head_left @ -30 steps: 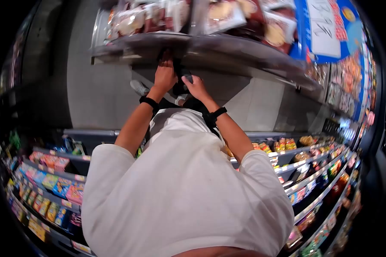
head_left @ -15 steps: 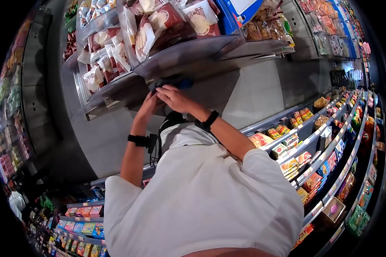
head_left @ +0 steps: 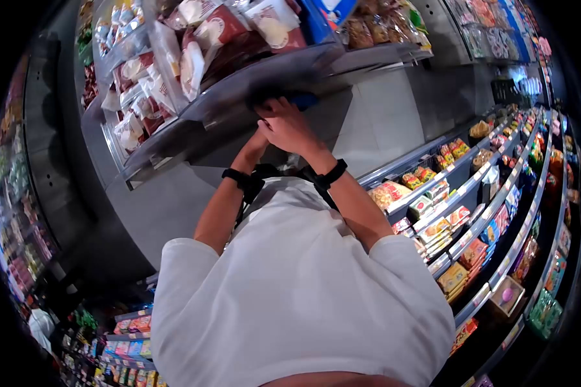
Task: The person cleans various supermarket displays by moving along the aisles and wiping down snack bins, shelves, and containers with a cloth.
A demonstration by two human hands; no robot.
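Observation:
My right hand (head_left: 289,126) lies over my left hand (head_left: 255,144), just below the edge of a clear-fronted display bin (head_left: 239,80). The right fingers are bent at a dark object (head_left: 262,97) in the bin's shadow, too dark to make out. A blue patch (head_left: 303,100) shows beside it. My left fingers are mostly hidden behind the right hand. Both wrists wear black bands. Dark red and cream packets (head_left: 219,29) fill the bin above my hands.
Shelves of packaged food (head_left: 455,222) run along the right side. More shelves (head_left: 132,348) stand at the lower left, near a person in white (head_left: 41,326). Further racks (head_left: 26,213) rise at the far left. Grey floor (head_left: 132,216) shows beside the bin.
Over the last second, the view has turned, and the bin and shelves have shifted in it. My hands, apart at first, have come together, with the right now over the left.

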